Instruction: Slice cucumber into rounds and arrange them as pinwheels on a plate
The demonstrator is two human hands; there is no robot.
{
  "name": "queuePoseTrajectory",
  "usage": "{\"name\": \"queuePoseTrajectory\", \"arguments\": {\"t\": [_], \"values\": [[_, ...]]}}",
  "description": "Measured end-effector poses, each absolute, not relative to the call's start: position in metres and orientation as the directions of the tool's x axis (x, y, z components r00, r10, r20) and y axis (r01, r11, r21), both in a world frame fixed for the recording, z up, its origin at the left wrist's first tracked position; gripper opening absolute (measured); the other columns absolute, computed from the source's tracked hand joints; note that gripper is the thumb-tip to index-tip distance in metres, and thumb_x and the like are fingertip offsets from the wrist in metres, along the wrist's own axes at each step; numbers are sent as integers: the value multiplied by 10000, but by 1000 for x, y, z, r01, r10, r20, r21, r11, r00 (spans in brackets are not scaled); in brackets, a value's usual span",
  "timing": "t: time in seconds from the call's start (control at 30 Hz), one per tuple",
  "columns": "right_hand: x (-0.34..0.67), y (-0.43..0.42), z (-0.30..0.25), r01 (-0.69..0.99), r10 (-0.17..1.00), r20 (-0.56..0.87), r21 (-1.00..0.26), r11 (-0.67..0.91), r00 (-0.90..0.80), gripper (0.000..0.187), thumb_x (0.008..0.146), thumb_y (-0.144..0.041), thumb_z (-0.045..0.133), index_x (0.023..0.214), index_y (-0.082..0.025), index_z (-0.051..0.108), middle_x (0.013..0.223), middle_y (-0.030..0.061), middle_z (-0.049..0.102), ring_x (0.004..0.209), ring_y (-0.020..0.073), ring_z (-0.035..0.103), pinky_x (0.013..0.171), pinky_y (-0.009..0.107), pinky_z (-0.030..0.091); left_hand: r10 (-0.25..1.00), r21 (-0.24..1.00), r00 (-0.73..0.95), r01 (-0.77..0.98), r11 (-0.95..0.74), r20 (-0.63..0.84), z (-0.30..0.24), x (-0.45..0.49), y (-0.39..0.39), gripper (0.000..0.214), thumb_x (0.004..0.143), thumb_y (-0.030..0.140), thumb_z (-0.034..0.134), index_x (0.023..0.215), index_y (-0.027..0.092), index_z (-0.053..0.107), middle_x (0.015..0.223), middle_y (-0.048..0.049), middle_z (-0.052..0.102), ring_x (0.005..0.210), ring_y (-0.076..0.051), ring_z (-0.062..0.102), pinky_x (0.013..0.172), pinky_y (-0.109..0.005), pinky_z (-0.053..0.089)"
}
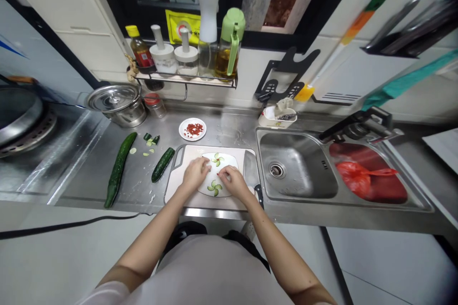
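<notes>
The right hand (232,181) has its thumb and forefinger pinched together over a white oblong plate (204,188), a small red piece (218,174) showing at the tips. The left hand (196,172) reaches in over the plate's left side, fingers loosely curled with the thumb near them (whether anything sits between them, I cannot tell).

Just beyond the right fingertips is a pinwheel of thin green-edged cucumber slices (217,159) with a red centre; nearer the body from those fingertips lies a second green slice pinwheel (214,188). The plate rests beneath both hands on a cream rectangular cutting board (176,182). To the right of the right fingers, a broad-bladed knife with a black handle (259,194) lies at the board's edge.

Ahead of the left fingers stands a round white dish (182,130) of small red pieces (194,129). To their left are a dark green cut length of cucumber (163,165) and, farther off, a long whole green cucumber (119,169).
</notes>
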State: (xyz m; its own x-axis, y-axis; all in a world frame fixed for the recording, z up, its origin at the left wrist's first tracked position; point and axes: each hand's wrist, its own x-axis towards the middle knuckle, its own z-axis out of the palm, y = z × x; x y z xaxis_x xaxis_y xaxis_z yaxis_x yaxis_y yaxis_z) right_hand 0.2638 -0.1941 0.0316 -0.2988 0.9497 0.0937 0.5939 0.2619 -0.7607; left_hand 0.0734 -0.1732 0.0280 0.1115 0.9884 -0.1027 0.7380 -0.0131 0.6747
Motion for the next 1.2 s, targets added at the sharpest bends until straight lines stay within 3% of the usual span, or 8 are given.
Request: {"name": "queuePoseTrajectory", "arguments": {"t": [0.07,0.13,0.33,0.5,0.77,0.87,1.0,1.2], "values": [[265,-195,30,624,955,87,-740,253,-284,139,892,-227,516,778,-217,593,821,25,642,830,183,552,781,307,416,994,567,-41,819,93,-104,24,69,-155,262,856,307,566,1094,226,640,1066,-86,660,1057,-254,572,917,-338,424],[267,-197,26,654,950,68,-710,261,-304,139,889,-211,514,778,-212,599,826,28,639,824,181,542,778,308,412,986,517,-86,843,146,-140,20,67,-140,265,845,292,578,1094,228,644,1077,-79,670,1054,-253,577,913,-335,422],[269,-209,12,740,937,-15,-618,266,-349,159,895,-197,507,776,-205,611,828,39,618,843,189,518,732,299,405,968,477,-148,849,229,-203,11,62,-128,251,882,278,500,1063,257,672,1025,-53,714,972,-247,623,814,-323,442],[266,-214,7,739,917,-24,-601,305,-397,151,889,-174,530,758,-203,600,792,24,591,824,178,510,759,309,408,955,407,-266,863,298,-133,15,48,-133,369,882,279,503,1230,242,623,1168,-101,669,1026,-266,615,836,-335,442],[256,-216,11,793,883,-120,-506,340,-455,180,924,-164,500,784,-180,611,818,27,579,797,158,474,705,266,359,961,381,-274,885,269,-40,21,40,-162,253,890,296,481,997,234,701,1077,-97,661,1026,-288,596,822,-366,450],[255,-217,12,817,880,-132,-454,356,-457,182,934,-180,499,803,-180,626,834,32,579,821,166,471,693,266,339,969,444,-246,866,229,-21,20,43,-174,261,869,249,502,1050,234,689,1082,-89,660,1019,-273,597,843,-360,449],[255,-216,12,832,877,-132,-407,376,-461,174,937,-203,514,817,-176,637,848,33,581,830,168,473,722,273,336,995,548,-67,831,96,-73,21,56,-195,157,851,302,568,925,232,686,962,-51,671,939,-228,607,842,-329,445],[254,-217,14,849,880,-130,-362,386,-456,185,949,-210,499,856,-176,655,849,36,580,835,174,475,698,280,318,981,528,88,849,16,-171,23,83,-218,109,829,334,635,869,239,669,946,-35,663,978,-230,581,879,-349,398]]}}
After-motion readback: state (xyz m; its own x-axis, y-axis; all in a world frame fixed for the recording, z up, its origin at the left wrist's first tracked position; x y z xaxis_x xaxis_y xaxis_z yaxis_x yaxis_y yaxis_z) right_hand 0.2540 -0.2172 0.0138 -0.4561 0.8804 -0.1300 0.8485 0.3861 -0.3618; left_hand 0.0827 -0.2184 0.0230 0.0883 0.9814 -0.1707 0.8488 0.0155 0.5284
